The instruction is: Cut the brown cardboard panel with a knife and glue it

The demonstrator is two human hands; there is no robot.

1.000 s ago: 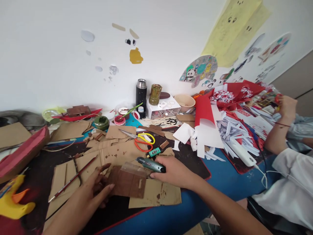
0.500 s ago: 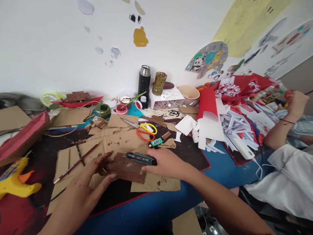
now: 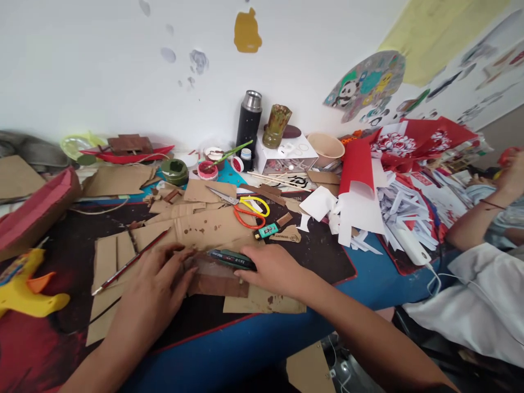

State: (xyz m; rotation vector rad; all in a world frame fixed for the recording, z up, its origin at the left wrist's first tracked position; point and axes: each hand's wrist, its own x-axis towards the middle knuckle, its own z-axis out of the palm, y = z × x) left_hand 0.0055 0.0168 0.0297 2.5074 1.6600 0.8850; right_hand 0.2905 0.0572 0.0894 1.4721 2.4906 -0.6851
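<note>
A brown-painted cardboard piece (image 3: 227,285) lies on the dark mat in front of me. My left hand (image 3: 161,284) has its curled fingers pressed on the left end of this piece, holding it. A dark green utility knife (image 3: 235,258) is gripped in my right hand (image 3: 268,267), its tip pointing left along the top of the brown piece. Whether the blade touches the cardboard is too small to tell. Beneath the brown piece sticks out a stained cardboard sheet (image 3: 266,301). Beyond my hands lie scissors (image 3: 248,210) with yellow and orange handles and a green lighter (image 3: 267,231).
A paintbrush (image 3: 131,262) rests on cardboard at left, beside a yellow glue gun (image 3: 30,292). Paint pots (image 3: 175,172), a black thermos (image 3: 249,123) and a white box (image 3: 289,158) line the wall. Paper strips (image 3: 403,204) and another person's arm (image 3: 477,215) are at right.
My left hand has moved slightly forward, its fingers now closer together on the brown cardboard. The utility knife has shifted a little left and the view has tilted down.
</note>
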